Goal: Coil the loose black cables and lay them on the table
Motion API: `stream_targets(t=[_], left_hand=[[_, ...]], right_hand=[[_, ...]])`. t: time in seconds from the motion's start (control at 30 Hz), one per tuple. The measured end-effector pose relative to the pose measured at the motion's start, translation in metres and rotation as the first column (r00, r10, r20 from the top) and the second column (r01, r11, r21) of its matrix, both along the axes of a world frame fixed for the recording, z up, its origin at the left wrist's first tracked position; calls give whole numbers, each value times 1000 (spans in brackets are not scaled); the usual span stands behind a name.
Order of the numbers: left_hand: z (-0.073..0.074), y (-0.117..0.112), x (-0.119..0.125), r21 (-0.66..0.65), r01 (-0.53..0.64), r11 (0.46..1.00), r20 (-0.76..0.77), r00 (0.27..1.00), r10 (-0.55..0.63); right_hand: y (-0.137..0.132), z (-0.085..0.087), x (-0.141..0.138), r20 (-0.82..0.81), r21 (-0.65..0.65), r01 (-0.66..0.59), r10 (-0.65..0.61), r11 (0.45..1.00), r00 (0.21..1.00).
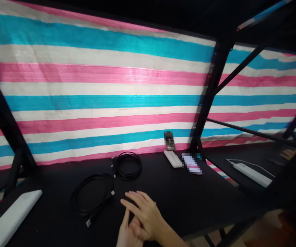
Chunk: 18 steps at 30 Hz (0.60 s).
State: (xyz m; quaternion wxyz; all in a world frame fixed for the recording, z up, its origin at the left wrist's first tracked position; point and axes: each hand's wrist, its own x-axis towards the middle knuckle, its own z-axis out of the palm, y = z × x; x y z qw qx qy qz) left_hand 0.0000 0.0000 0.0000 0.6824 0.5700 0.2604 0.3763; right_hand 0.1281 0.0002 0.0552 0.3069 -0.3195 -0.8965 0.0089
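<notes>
My left hand (127, 235) and my right hand (148, 214) meet at the table's front, below the middle of the view. The right lies across the left with its fingers stretched out, and their fingertips touch. One straight finger of the left hand shows; the rest is partly covered. I see nothing held in either. Just left of them rests a loosely coiled black cable (79, 210) with light metal plugs. A second black cable (117, 168), wound in a tighter ring, lies behind it. Both hands are apart from the cables.
A long white device (16, 216) lies at the left edge. At the back right are a white base (173, 159) with a blurred-out upright piece and a blurred flat item (192, 164). Black frame posts (209, 89) bound the table. Beyond, another white device (252, 174) and another person's hand (288, 154) show.
</notes>
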Motion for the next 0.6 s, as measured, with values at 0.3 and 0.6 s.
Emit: stream_targets(t=[0.3, 0.6], left_hand=[[12, 20, -119, 818, -130, 561, -428, 515, 743], [4, 39, -132, 792, 68, 606, -604, 233, 763]], right_hand=[[31, -17, 16, -236, -413, 341, -462, 844, 855], [52, -21, -31, -188, -557, 181, -335, 811, 923]])
